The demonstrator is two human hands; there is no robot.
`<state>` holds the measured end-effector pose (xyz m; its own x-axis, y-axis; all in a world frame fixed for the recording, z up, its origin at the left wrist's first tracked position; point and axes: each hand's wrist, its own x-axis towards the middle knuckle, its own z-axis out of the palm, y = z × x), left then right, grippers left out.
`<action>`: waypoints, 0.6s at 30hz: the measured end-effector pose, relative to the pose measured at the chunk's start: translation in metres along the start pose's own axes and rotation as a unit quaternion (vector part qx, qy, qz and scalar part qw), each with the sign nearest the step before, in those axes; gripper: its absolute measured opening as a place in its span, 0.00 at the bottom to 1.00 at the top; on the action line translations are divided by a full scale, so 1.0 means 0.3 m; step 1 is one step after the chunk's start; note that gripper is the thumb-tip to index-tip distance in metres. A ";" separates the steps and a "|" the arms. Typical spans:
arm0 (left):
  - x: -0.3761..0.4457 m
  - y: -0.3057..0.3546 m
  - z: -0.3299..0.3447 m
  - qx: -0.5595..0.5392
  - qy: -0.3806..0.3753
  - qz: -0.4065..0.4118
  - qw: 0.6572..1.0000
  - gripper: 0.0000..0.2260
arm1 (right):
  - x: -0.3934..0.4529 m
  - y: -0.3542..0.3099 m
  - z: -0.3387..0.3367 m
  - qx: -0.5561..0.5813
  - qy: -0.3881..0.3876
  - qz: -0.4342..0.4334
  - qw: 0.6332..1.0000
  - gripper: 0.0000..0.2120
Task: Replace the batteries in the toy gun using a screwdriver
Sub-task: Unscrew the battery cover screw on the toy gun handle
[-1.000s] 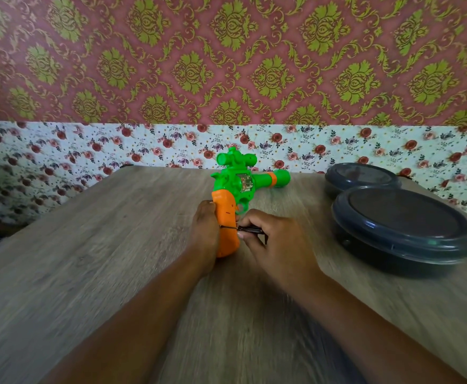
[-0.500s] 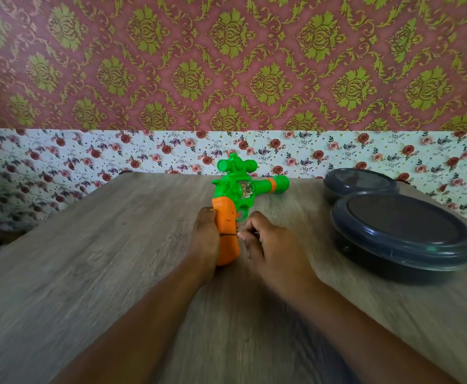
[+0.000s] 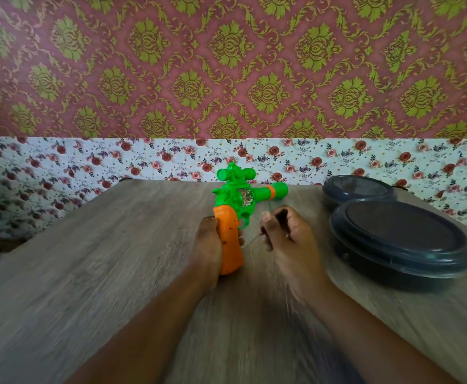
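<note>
**Two hands at the toy gun, screwdriver just off the grip**

Both forearms rise from the bottom edge of the frame and meet at centre, over a grey wood-grain table [image 3: 88, 273]. The left hand [image 3: 208, 245] is curled around the orange handle of the green and orange plastic toy gun [image 3: 236, 206], thumb side along the handle's left edge and fingertips just showing past its right edge. The gun lies on the table at centre frame, handle toward the viewer and barrel pointing to the right, with its green scope on the far side.

The right hand [image 3: 285, 234] sits just right of the handle, closed in a loose fist around a thin dark-handled screwdriver [image 3: 260, 235]. Only a short length of the metal shaft shows below the fingers, slanting down-left toward the handle; its tip stands a little apart from the orange plastic. Most of the tool's handle is hidden in the fist, and motion blur softens this hand and wrist.

At the right of the frame, two round dark lidded containers [image 3: 401, 242] sit on the table, the nearer one overlapping the farther.
</note>
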<state>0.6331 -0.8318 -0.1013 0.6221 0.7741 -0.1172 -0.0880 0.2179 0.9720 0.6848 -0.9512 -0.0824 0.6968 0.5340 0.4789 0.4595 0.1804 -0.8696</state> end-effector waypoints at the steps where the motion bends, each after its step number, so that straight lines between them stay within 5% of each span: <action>1: -0.003 0.003 0.004 -0.004 -0.006 -0.002 1.000 0.19 | 0.004 0.004 -0.002 -0.036 0.002 -0.005 0.999 0.11; 6: -0.019 -0.005 0.017 -0.027 0.016 -0.033 0.999 0.20 | -0.005 0.033 0.020 -0.277 -0.050 -0.102 0.954 0.06; 11: -0.017 -0.030 0.044 -0.092 0.024 -0.067 0.993 0.38 | -0.023 0.038 0.053 -0.303 -0.046 -0.135 0.942 0.10; 18: -0.040 -0.034 0.069 -0.093 0.013 -0.038 0.995 0.35 | -0.022 0.039 0.051 -0.316 -0.017 -0.121 0.941 0.06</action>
<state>0.6426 -0.8556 -0.1057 0.6124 0.7657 -0.1966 -0.1852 0.3807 0.9060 0.6771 -0.9400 -0.0976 0.5155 0.5692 0.6405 0.8461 -0.2200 -0.4855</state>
